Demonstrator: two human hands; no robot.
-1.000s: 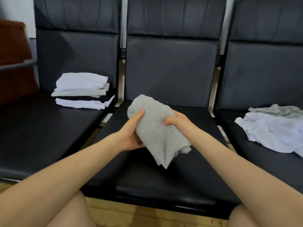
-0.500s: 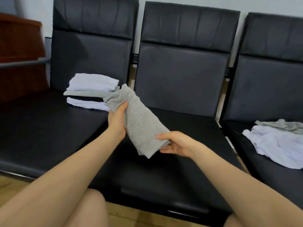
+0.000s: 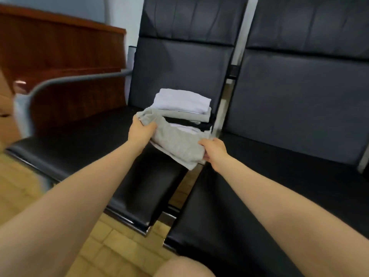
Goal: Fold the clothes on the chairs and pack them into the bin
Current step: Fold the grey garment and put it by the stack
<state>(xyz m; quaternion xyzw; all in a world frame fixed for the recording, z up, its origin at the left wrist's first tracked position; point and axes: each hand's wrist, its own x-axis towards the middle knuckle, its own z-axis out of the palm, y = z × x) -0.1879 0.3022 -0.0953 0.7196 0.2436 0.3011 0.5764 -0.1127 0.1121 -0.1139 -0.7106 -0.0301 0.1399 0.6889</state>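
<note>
Wooden panel (image 3: 60, 56): I see reddish-brown wood at far left behind a grey metal armrest (image 3: 79, 78); this edge of my view is blurred.

Left chair (image 3: 79, 148): black padded seat, with the stack of folded clothes (image 3: 183, 102) at its right rear corner. A white piece lies on top, grey beneath it, then black and white layers.

Left hand (image 3: 140, 131): my fingers are curled round the far left end of the folded grey garment (image 3: 175, 143), thumb over the top, gripping it.

Folded grey garment: held between both my hands, slanting from upper left to lower right. It sits just in front of the stack and covers the stack's lower front edge; I cannot tell whether it touches.

Right hand (image 3: 214, 151): fingers closed on the garment's near right end, pinching the folded edge.

Right chair (image 3: 289, 176): black seat and backrest, just beside the left chair, with a narrow gap showing wooden floor (image 3: 111, 250).
</note>
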